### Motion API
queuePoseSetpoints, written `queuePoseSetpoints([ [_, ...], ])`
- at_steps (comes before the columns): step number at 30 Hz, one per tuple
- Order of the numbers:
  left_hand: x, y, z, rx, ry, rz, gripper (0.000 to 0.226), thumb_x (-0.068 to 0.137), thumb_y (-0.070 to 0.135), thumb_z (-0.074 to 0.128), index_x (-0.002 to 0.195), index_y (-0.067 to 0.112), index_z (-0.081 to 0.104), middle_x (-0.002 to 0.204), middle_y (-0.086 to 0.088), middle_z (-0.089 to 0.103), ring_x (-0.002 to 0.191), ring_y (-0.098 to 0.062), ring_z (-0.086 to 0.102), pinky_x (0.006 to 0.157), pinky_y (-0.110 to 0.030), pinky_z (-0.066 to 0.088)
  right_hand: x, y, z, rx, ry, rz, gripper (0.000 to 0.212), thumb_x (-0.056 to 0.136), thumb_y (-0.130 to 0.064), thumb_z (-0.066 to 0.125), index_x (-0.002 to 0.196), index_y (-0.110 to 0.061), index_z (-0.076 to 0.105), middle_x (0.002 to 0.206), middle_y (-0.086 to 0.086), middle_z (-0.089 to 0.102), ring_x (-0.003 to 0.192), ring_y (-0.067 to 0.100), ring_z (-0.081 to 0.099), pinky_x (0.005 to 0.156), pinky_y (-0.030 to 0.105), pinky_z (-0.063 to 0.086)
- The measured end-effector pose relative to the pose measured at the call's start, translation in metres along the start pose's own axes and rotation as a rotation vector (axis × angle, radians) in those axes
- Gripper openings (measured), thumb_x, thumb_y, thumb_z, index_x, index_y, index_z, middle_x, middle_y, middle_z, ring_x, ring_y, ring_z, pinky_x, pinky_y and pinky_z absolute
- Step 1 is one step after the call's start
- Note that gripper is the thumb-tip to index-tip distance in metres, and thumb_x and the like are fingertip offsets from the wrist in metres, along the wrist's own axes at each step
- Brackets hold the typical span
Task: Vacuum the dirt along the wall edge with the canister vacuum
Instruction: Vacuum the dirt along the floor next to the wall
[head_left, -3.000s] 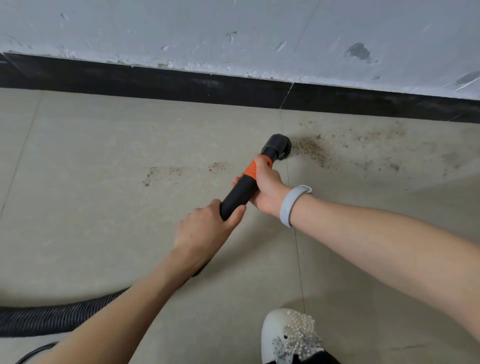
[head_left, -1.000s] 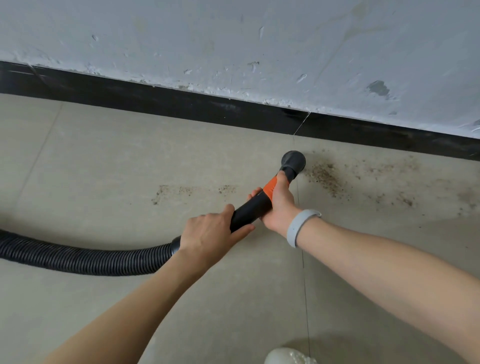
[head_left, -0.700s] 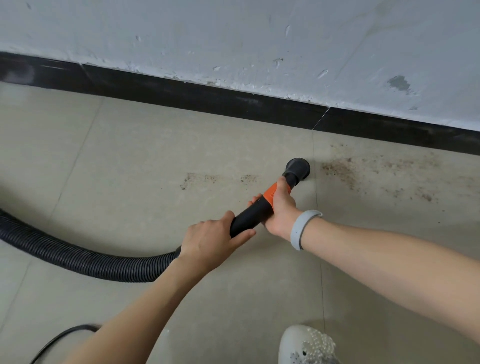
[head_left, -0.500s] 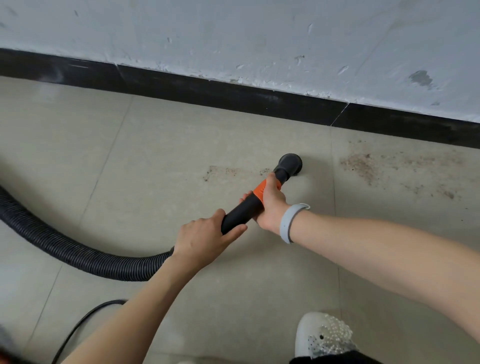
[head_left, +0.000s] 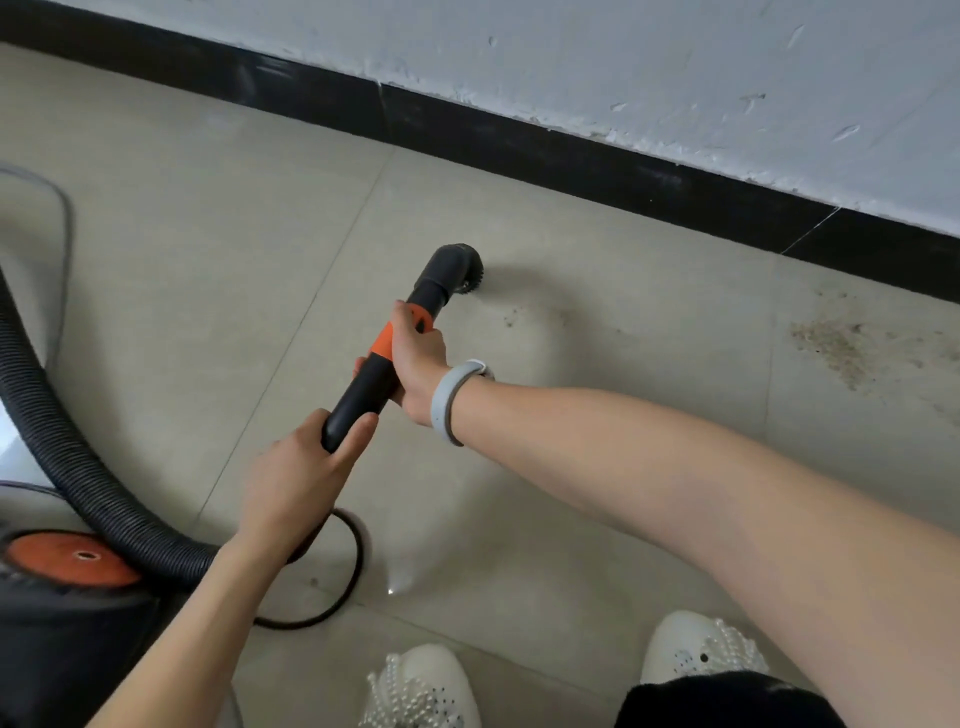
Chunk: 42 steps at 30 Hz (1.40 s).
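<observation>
The black vacuum wand (head_left: 366, 387) with an orange collar points up toward the wall. Its round brush nozzle (head_left: 457, 267) touches the beige floor tile a short way in front of the black skirting board (head_left: 571, 161). My right hand (head_left: 415, 348) grips the wand at the orange collar. My left hand (head_left: 296, 478) holds the wand's lower end, where the ribbed black hose (head_left: 78, 467) joins. A few dirt specks (head_left: 511, 317) lie just right of the nozzle. A larger brown dirt patch (head_left: 836, 348) spreads on the tile at the right.
The canister vacuum (head_left: 62, 597), dark with an orange round cap, stands at the lower left. Its black power cord (head_left: 343, 582) loops on the floor behind my left wrist. My two white beaded shoes (head_left: 426, 686) show at the bottom edge. The white wall (head_left: 675, 67) is scuffed.
The nozzle has moved left along the floor, away from the big dirt patch. The smaller patch left of it is mostly gone. The canister and both shoes have come into view.
</observation>
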<state>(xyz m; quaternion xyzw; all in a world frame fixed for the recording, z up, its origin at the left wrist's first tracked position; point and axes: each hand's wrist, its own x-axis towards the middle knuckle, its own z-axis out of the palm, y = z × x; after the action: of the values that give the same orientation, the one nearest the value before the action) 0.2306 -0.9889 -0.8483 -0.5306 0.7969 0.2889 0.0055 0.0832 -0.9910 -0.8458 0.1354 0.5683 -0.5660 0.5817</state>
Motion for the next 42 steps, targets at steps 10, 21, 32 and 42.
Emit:
queuePoseSetpoints([
  [10, -0.005, -0.008, -0.006, 0.067, -0.089, -0.022, 0.049, 0.084, 0.066, 0.038, 0.072, 0.02, 0.049, 0.055, 0.0, 0.063, 0.056, -0.018, 0.061, 0.056, -0.032, 0.045, 0.002, 0.01, -0.009, -0.037, -0.005, 0.111, 0.035, 0.095, -0.044, 0.046, 0.105, -0.01, 0.042, 0.084, 0.006, 0.055, 0.058, 0.022, 0.064, 0.075, 0.036, 0.058],
  [21, -0.021, 0.015, 0.024, -0.032, -0.212, 0.057, 0.041, 0.087, 0.057, 0.044, 0.073, 0.019, 0.052, 0.054, 0.0, 0.064, 0.054, -0.014, 0.061, 0.058, -0.03, 0.044, 0.008, 0.026, -0.054, -0.329, 0.36, -0.041, 0.059, 0.089, -0.061, 0.035, 0.115, -0.01, 0.048, 0.113, 0.014, 0.062, 0.102, 0.035, 0.062, 0.096, 0.046, 0.047],
  [32, 0.011, 0.021, 0.021, -0.101, -0.168, 0.019, 0.041, 0.087, 0.059, 0.042, 0.073, 0.021, 0.052, 0.052, 0.001, 0.064, 0.048, -0.011, 0.061, 0.054, -0.029, 0.044, 0.025, -0.003, -0.031, -0.341, 0.224, -0.099, 0.043, 0.087, -0.053, 0.04, 0.104, -0.013, 0.045, 0.115, 0.015, 0.059, 0.107, 0.037, 0.059, 0.094, 0.048, 0.048],
  [42, -0.019, 0.018, 0.041, 0.025, -0.339, 0.165, 0.041, 0.087, 0.058, 0.045, 0.072, 0.02, 0.048, 0.055, 0.001, 0.064, 0.056, -0.016, 0.061, 0.061, -0.032, 0.046, -0.005, 0.027, -0.1, -0.238, 0.352, -0.013, 0.056, 0.088, -0.054, 0.041, 0.123, -0.011, 0.048, 0.113, 0.012, 0.062, 0.103, 0.034, 0.061, 0.095, 0.047, 0.048],
])
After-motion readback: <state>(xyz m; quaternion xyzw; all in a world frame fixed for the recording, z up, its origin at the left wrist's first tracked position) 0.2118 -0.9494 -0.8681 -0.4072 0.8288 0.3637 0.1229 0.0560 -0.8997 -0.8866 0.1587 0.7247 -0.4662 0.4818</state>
